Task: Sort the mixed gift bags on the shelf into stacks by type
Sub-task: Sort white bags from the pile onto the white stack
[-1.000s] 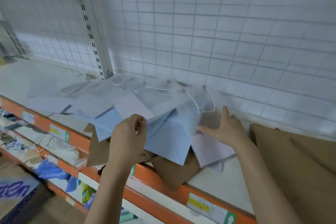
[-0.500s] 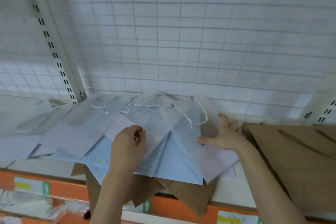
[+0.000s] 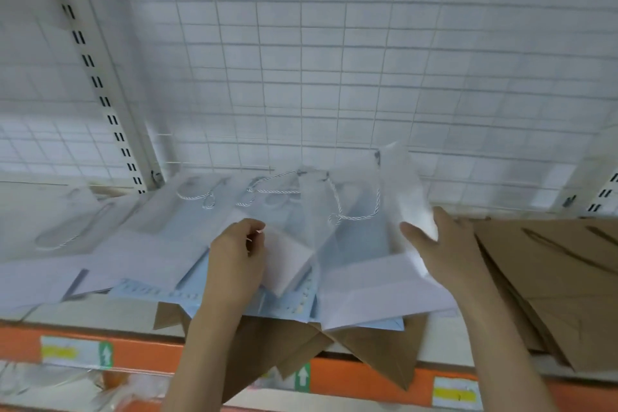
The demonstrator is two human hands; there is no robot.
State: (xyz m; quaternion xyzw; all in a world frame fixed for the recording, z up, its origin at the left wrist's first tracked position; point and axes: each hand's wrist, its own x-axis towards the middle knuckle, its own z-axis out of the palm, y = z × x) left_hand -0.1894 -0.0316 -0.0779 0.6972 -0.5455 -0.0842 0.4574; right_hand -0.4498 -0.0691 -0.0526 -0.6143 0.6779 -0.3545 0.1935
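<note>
A loose pile of flat gift bags lies on the shelf (image 3: 100,314). White bags (image 3: 160,244) with twisted cord handles spread to the left, light blue bags (image 3: 291,304) sit beneath them, and brown paper bags (image 3: 378,354) stick out over the front edge. My left hand (image 3: 234,264) pinches the edge of a white bag (image 3: 287,261) in the middle of the pile. My right hand (image 3: 431,244) grips the side of another white bag (image 3: 401,197) and holds it raised and tilted above the pile.
A stack of brown paper bags (image 3: 551,278) fills the shelf's right side. A white wire grid (image 3: 334,60) backs the shelf, with slotted uprights (image 3: 93,77) at left. The orange front rail (image 3: 361,381) carries price labels. Lower shelves show at bottom left.
The view has shifted right and closer. My right hand has taken hold of a white bag's side and lifted it up off the pile. My left hand stays pinching in the middle.
</note>
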